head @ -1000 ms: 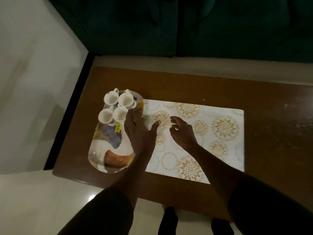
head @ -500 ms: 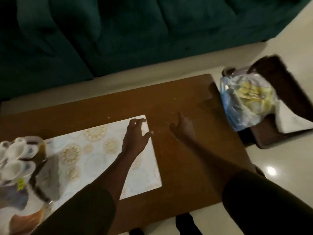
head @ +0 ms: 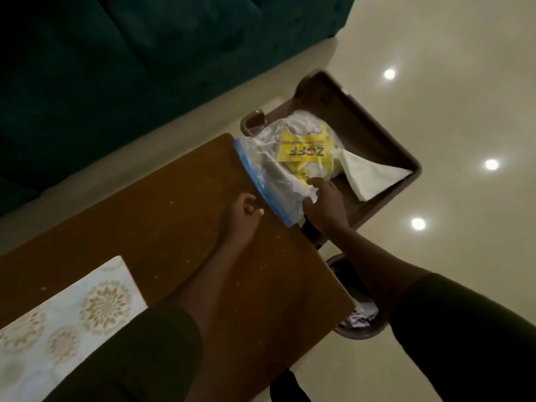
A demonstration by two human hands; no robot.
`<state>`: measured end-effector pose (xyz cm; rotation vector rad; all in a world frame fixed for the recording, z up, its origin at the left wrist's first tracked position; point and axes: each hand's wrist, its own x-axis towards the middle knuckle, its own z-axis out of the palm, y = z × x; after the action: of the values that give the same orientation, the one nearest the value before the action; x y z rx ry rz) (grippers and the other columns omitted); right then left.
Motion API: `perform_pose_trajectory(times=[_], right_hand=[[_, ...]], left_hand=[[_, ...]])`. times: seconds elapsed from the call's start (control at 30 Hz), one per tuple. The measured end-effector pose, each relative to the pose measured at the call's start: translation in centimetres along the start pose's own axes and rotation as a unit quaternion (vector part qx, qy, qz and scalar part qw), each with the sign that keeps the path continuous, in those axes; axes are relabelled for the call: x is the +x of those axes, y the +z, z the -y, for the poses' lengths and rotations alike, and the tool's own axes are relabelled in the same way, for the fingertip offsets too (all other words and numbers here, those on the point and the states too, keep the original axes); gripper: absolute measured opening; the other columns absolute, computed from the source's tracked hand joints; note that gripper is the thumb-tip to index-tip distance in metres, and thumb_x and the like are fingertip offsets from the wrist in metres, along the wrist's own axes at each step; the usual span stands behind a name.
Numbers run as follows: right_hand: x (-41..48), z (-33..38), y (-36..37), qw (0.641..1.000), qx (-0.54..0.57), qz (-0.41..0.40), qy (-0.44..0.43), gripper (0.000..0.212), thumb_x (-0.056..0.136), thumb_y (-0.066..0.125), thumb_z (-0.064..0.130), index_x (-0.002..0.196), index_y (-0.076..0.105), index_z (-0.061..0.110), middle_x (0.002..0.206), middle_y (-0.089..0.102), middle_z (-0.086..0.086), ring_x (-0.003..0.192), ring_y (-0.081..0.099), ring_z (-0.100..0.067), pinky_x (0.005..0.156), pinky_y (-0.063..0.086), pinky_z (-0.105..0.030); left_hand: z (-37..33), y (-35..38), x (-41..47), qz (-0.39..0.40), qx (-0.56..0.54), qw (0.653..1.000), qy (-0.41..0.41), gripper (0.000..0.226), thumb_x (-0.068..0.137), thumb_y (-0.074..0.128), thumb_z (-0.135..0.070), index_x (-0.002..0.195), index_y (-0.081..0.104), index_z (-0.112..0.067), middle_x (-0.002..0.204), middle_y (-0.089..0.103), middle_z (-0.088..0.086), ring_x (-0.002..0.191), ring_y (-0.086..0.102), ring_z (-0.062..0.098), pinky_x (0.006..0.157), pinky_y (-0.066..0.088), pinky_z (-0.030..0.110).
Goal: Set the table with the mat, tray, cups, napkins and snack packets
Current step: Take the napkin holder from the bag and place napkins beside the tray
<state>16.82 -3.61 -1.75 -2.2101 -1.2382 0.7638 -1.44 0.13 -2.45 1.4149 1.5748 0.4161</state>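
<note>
A clear plastic bag with a blue zip edge holds yellow snack packets. It lies in a brown bin past the table's right end and overlaps the table corner. My right hand grips the bag's near side. My left hand hovers over the brown table just left of the bag's blue edge, fingers loosely curled, holding nothing. A white napkin lies in the bin beside the bag. The white mat with gold medallions lies at the lower left. Tray and cups are out of view.
A dark green sofa runs behind the table. A round brown basket with crumpled paper stands on the glossy floor under the table's right end. My feet show below the table's near edge.
The view has swung right, away from the tray and cups. Both hands have reached from the mat to the table's right end, and my right hand has taken hold of the plastic bag.
</note>
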Motion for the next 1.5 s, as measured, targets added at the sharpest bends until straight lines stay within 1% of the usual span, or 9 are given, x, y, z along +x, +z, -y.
perform_pose_trajectory(times=[0.2, 0.5, 0.63, 0.77, 0.87, 1.03, 1.1, 1.33, 1.5], right_hand=[[5.1, -4.7, -4.4, 0.997, -0.064, -0.024, 0.029, 0.033, 0.088, 0.056, 0.025, 0.119, 0.057, 0.013, 0.121, 0.059, -0.011, 0.115, 0.054, -0.031, 0.088, 0.044, -0.039], [13.0, -7.8, -6.8, 0.983, -0.171, 0.063, 0.015, 0.076, 0.076, 0.068, 0.008, 0.145, 0.036, 0.016, 0.148, 0.042, -0.011, 0.136, 0.036, -0.034, 0.109, 0.036, -0.047], [14.7, -7.4, -7.4, 0.959, -0.246, 0.135, 0.032, 0.075, 0.07, 0.08, 0.018, 0.136, 0.044, 0.018, 0.135, 0.054, -0.012, 0.125, 0.046, -0.035, 0.105, 0.036, -0.049], [15.5, -6.3, -9.3, 0.95, -0.235, 0.199, 0.049, 0.068, 0.063, 0.088, 0.02, 0.123, 0.058, 0.009, 0.121, 0.061, -0.015, 0.108, 0.059, -0.032, 0.082, 0.048, -0.036], [15.9, -4.2, -10.8, 0.939, -0.27, 0.21, 0.043, 0.067, 0.064, 0.087, 0.027, 0.123, 0.061, 0.008, 0.11, 0.064, -0.013, 0.091, 0.059, -0.026, 0.071, 0.044, -0.029], [14.7, 2.2, -10.6, 0.946, -0.127, 0.298, 0.03, 0.048, 0.071, 0.082, 0.032, 0.113, 0.066, 0.017, 0.1, 0.069, -0.001, 0.081, 0.068, -0.019, 0.065, 0.054, -0.028], [13.0, 5.5, -8.9, 0.934, -0.041, 0.352, 0.045, 0.035, 0.073, 0.081, 0.031, 0.104, 0.066, 0.024, 0.094, 0.071, 0.004, 0.076, 0.071, -0.013, 0.055, 0.057, -0.025], [6.5, 13.2, 1.1, 0.944, 0.101, 0.315, -0.002, 0.052, 0.075, 0.075, 0.05, 0.114, 0.062, 0.019, 0.104, 0.069, -0.002, 0.094, 0.068, -0.019, 0.077, 0.059, -0.033], [1.2, 17.4, 8.6, 0.902, 0.134, 0.409, 0.016, 0.038, 0.084, 0.067, 0.049, 0.11, 0.064, 0.022, 0.105, 0.072, -0.004, 0.093, 0.071, -0.024, 0.075, 0.059, -0.038]], left_hand=[[-3.4, 5.5, 1.7, 0.064, -0.068, 0.996, 0.013, 0.006, 0.09, 0.061, -0.007, 0.094, 0.063, -0.011, 0.082, 0.06, 0.013, 0.082, 0.066, 0.04, 0.075, 0.057, 0.055], [-6.0, 8.6, 4.4, 0.041, -0.093, 0.993, 0.065, 0.007, 0.084, 0.07, -0.013, 0.085, 0.069, -0.021, 0.072, 0.066, 0.005, 0.06, 0.068, 0.027, 0.053, 0.058, 0.037], [-5.8, 9.0, 4.9, 0.05, -0.092, 0.993, 0.052, 0.012, 0.085, 0.069, -0.011, 0.085, 0.068, -0.023, 0.076, 0.066, 0.007, 0.061, 0.068, 0.027, 0.051, 0.056, 0.032], [-6.3, 8.8, 5.1, 0.062, -0.108, 0.991, 0.057, 0.013, 0.085, 0.071, -0.011, 0.088, 0.068, -0.023, 0.075, 0.066, -0.002, 0.054, 0.067, 0.012, 0.047, 0.052, 0.025], [-7.1, 8.5, 4.9, 0.088, -0.153, 0.983, 0.051, 0.02, 0.082, 0.076, -0.018, 0.1, 0.067, -0.02, 0.083, 0.066, 0.0, 0.07, 0.07, 0.018, 0.058, 0.059, 0.037], [-8.5, 6.9, 4.8, 0.137, -0.256, 0.957, 0.027, 0.06, 0.079, 0.079, -0.031, 0.133, 0.052, -0.024, 0.121, 0.062, 0.006, 0.114, 0.061, 0.02, 0.092, 0.056, 0.04], [-8.5, 5.4, 4.8, 0.17, -0.292, 0.941, 0.02, 0.067, 0.075, 0.08, -0.035, 0.134, 0.048, -0.03, 0.126, 0.062, 0.001, 0.115, 0.061, 0.015, 0.09, 0.056, 0.032], [-2.3, -3.1, 2.9, 0.107, -0.351, 0.93, -0.017, 0.052, 0.079, 0.079, -0.017, 0.123, 0.055, -0.03, 0.114, 0.07, -0.004, 0.102, 0.069, 0.013, 0.079, 0.058, 0.028], [5.0, -12.4, -0.3, 0.053, -0.384, 0.916, -0.1, 0.05, 0.085, 0.067, -0.017, 0.132, 0.052, -0.026, 0.122, 0.066, 0.004, 0.114, 0.06, 0.03, 0.093, 0.053, 0.05]])
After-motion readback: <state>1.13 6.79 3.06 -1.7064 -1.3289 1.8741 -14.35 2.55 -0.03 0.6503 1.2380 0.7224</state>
